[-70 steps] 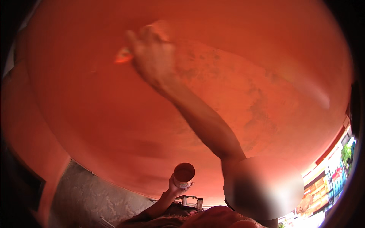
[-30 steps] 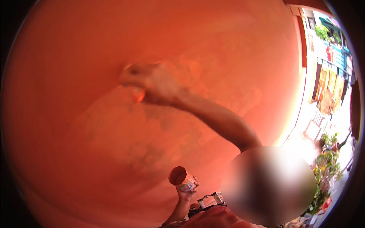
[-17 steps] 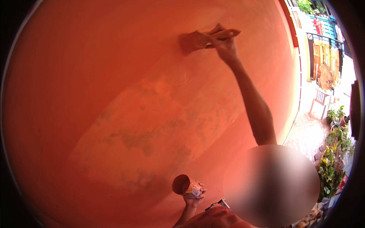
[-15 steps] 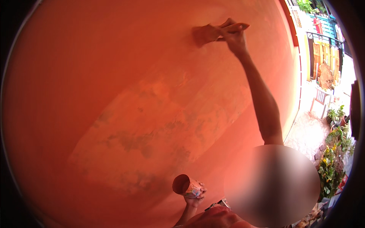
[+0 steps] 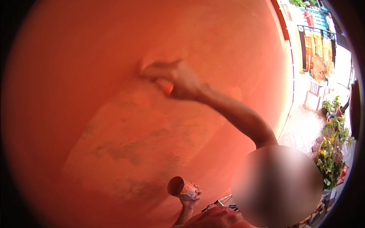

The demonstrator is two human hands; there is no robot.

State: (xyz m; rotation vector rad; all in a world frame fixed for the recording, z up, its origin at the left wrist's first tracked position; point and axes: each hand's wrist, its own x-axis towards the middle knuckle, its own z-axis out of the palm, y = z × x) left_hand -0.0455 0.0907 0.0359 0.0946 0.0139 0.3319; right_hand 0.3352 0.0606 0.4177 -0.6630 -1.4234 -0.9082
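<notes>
Up against an orange wall (image 5: 95,45), my right hand (image 5: 180,79) is closed round a paintbrush (image 5: 167,88). Motion blurs this hand, and its fingers hide most of the brush; the brush end is close to the painted surface. Lower down, my left hand (image 5: 195,193) grips a paint can (image 5: 181,190) with orange smears on its outside. The can is tilted, its dark open mouth facing the wall. Between the two hands the wall carries a lighter area with greyish blotches (image 5: 121,152).
Along the right side runs a bright paved strip (image 5: 302,123). A chair (image 5: 315,91) stands there, with potted plants (image 5: 330,152) nearer me. Farther off are a wooden panel (image 5: 313,49), a black railing (image 5: 317,30) and a person in red (image 5: 308,18). A blurred disc covers the lower right.
My right hand has swept the brush left and downward across the wall, from the upper right toward the middle. My left hand and the can have barely shifted. The view has turned slightly.
</notes>
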